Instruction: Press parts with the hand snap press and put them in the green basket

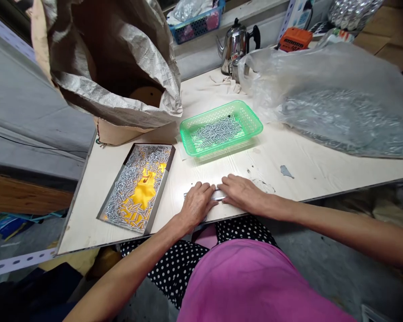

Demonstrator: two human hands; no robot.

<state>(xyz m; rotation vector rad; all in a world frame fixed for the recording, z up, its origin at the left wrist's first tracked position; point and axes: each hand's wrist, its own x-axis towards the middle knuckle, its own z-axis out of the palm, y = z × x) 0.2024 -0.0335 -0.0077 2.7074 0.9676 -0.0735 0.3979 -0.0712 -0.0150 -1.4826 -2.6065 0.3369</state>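
Both hands are at the table's front edge, closed on a narrow, silvery metal strip (218, 194) that lies flat on the tabletop. My left hand (197, 203) has its fingers bent over the strip's left part. A short gap away, my right hand (241, 193) grips the right part, thumb on the near side. Most of the strip is hidden under the fingers, so its exact kind cannot be made out. Left of my hands is a shallow tray (158, 201) of small metal pins over a yellow bottom. Beyond them stands a green plastic basket (185, 136) with more pins.
A large open woven sack (110, 107) stands at the back left. On the right, a clear plastic bag (349, 112) full of small metal pieces covers the table. A steel kettle (233, 47) and an orange box (294, 39) are behind. A grey scrap (286, 171) lies right of my hands.
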